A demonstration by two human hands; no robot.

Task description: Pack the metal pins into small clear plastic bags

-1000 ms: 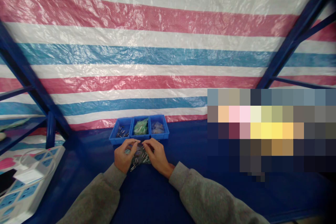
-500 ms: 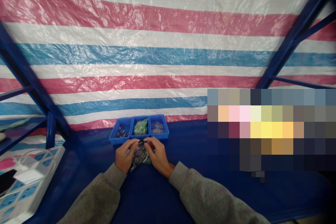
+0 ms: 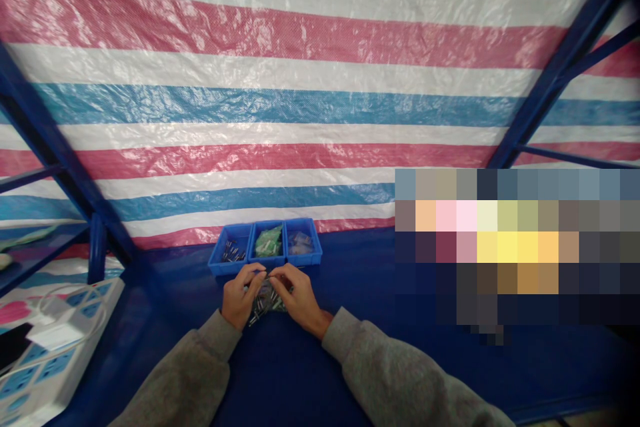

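My left hand and my right hand meet almost fingertip to fingertip, each closed in a pinch. Between them is a small dark piece, too small and too hidden by the fingers to name. Beneath the hands, a pile of small thin black and silver rod-like pieces lies on the blue table. Some greenish and clear bits show among them, partly covered by the right hand. Just beyond the fingers stand three joined blue bins.
The left bin holds thin dark rods, the middle one green packets, the right one clear plastic pieces. At left lie white power strips with a charger and cables. A striped tarp hangs behind. Blurred blocks hide the right side.
Both hands have shifted slightly, and the fingertips are closer together. The right fingers have moved a little left over the pile. The bins have not moved.
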